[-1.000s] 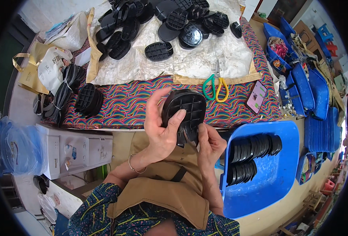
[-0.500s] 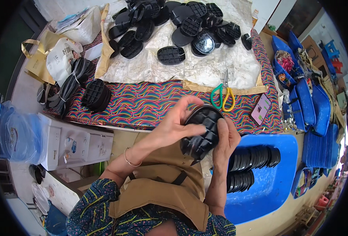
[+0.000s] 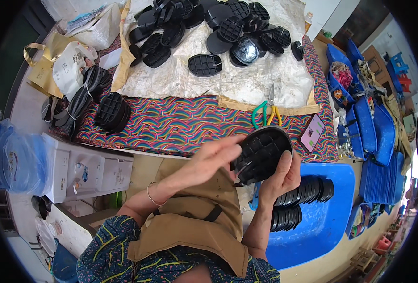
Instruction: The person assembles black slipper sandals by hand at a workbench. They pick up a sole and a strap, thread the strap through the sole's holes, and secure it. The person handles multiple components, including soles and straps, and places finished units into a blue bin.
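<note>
A black oval piece with a raised grid is held up over my lap, its gridded face toward me and its rim standing up around it. My right hand grips its lower right side, thumb on the grid and fingers behind. At the left edge my left hand has its fingers bent against the rim, slightly blurred; part of its grip is hidden. Scissors with green and yellow handles lie on the table just beyond the piece.
Similar black pieces lie heaped on a white sheet. At left are a stack of pieces and bundled black strips. A phone lies at right, above a blue tub holding rows of black pieces. A water dispenser stands left.
The oval piece has turned and moved right and slightly up, showing more of its gridded face. My left thumb has come off the grid, and that hand is now at the left rim.
</note>
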Demonstrator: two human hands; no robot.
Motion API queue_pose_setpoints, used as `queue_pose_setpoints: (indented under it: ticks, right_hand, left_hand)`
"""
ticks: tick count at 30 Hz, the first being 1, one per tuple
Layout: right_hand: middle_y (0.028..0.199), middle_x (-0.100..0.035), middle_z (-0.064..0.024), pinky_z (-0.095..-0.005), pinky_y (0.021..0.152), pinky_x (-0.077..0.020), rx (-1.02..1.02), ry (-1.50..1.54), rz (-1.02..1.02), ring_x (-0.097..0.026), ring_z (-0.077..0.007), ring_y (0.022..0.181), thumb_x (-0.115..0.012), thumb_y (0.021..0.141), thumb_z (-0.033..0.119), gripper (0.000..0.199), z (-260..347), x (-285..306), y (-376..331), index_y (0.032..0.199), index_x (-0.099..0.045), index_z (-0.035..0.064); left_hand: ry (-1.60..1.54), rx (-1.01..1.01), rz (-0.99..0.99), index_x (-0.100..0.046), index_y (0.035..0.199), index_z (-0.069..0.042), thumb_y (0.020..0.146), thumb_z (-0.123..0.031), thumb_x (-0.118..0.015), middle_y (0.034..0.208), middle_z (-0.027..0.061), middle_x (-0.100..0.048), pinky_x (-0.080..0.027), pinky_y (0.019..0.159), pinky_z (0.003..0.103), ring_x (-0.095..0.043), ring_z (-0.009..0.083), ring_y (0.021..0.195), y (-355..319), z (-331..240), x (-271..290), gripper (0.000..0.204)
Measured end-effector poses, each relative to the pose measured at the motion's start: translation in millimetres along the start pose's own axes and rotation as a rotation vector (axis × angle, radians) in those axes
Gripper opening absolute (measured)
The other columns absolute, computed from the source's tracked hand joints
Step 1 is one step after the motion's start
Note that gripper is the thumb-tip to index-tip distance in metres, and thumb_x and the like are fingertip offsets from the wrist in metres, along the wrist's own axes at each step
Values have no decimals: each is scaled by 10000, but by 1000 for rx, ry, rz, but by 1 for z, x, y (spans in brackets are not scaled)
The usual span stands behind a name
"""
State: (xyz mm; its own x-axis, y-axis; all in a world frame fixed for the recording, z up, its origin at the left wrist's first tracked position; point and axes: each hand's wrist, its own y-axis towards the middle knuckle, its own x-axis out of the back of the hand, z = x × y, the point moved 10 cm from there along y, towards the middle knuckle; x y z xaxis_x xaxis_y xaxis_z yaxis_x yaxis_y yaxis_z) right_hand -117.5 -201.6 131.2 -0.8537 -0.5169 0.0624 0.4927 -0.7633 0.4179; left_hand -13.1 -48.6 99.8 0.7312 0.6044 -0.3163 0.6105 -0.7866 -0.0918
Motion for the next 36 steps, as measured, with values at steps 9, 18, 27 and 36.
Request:
queue_pose_setpoints:
  ticks: [9, 18, 27, 36]
  right_hand:
    - [1185, -664, -153, -315, 929, -474, -65, 90, 85, -626, -192, 1071, -547, 984, 118, 305, -24, -14, -16, 1217, -622, -64]
    - [1353, -563, -173, -439, 1076, -387, 215, -272, 559, -501, -370, 1287, -722, 791, 13, 511, -12, -75, -15, 1286, -593, 11]
    - [1011, -629, -132, -403, 824, -457, 263, -166, 665, -577, -319, 921, -775, 744, 30, 353, -52, -118, -17, 1078, -664, 7]
    - [993, -624, -119, -401, 809, -450, 247, -202, 679, -576, -308, 915, -776, 735, 31, 388, -53, -127, -19, 1099, -643, 42]
  left_hand:
    - [680, -577, -304, -472, 1389, -4, 948, -19, -565, 983, 166, -690, -529, 593, 351, -669, 222, 700, -11, -28, 9, 451]
    - [1347, -615, -225, -501, 1250, 13, 790, 16, -665, 775, 135, -606, -497, 605, 428, -631, 321, 699, 8, 2, 50, 488]
    - [1167, -769, -208, -606, 1139, -38, 800, -23, -695, 804, 83, -581, -481, 598, 394, -611, 269, 697, 11, 2, 60, 351]
    - [1000, -381, -94, -663, 1158, -68, 807, -65, -710, 1049, 106, -592, -458, 842, 397, -583, 285, 996, 28, 12, 82, 354]
